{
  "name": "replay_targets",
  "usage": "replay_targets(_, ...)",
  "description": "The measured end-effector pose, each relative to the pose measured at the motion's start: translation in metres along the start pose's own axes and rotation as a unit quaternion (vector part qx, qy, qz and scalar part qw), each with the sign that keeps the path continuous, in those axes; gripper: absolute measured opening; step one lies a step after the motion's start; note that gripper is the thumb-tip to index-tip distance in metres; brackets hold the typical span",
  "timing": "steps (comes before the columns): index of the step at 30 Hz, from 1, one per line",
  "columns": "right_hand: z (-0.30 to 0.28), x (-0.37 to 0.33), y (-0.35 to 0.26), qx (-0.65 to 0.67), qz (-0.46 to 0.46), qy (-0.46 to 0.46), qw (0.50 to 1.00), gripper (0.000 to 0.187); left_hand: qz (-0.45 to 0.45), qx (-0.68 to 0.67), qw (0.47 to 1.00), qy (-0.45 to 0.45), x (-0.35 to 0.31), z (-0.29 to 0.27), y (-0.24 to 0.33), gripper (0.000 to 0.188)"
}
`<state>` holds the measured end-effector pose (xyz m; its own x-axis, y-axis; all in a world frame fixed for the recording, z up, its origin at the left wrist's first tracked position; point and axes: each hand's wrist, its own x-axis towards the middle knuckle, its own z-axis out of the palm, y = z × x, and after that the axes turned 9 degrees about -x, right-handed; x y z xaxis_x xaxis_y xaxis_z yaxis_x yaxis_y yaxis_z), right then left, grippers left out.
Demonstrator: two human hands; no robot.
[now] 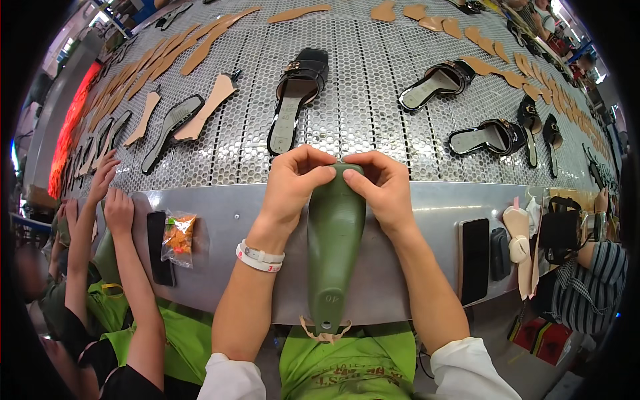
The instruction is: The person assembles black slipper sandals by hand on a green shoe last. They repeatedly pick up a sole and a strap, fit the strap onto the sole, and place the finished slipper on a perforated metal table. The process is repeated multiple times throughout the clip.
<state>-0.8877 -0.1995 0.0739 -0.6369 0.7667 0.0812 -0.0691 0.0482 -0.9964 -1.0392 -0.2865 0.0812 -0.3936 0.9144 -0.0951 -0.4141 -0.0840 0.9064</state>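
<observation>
A green shoe last (335,233) points away from me, its broad toe at the far end and its narrow heel end near my apron. My left hand (293,181) grips the left side of the toe, thumb on top and fingers curled over the far edge. Mirroring it, my right hand (381,185) presses its thumb on the toe's right side, fingers bent round the front. Whatever the fingertips pinch beyond the toe is hidden. A torn tan strip (325,333) hangs around the heel end. Beyond my hands lies a black buckled sandal (297,100).
A perforated metal conveyor (373,87) carries sandals and rows of tan insoles (207,110). On the steel ledge (220,213) lie a phone (474,260), a dark case (499,254) and a snack bag (179,239). Co-workers' arms (127,233) are at left, another person at right.
</observation>
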Motion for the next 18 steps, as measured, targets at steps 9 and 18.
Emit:
replay_targets(9, 0.008, 0.002, 0.004, -0.013, -0.004, 0.003, 1.000, 0.020, -0.002, 0.007, 1.000, -0.008, 0.000, -0.014, 0.001, 0.016)
replay_targets(18, 0.015, 0.003, 0.005, -0.005, -0.005, 0.003, 1.000, 0.021, -0.006, 0.004, 1.000, 0.012, -0.001, -0.015, 0.004, 0.015)
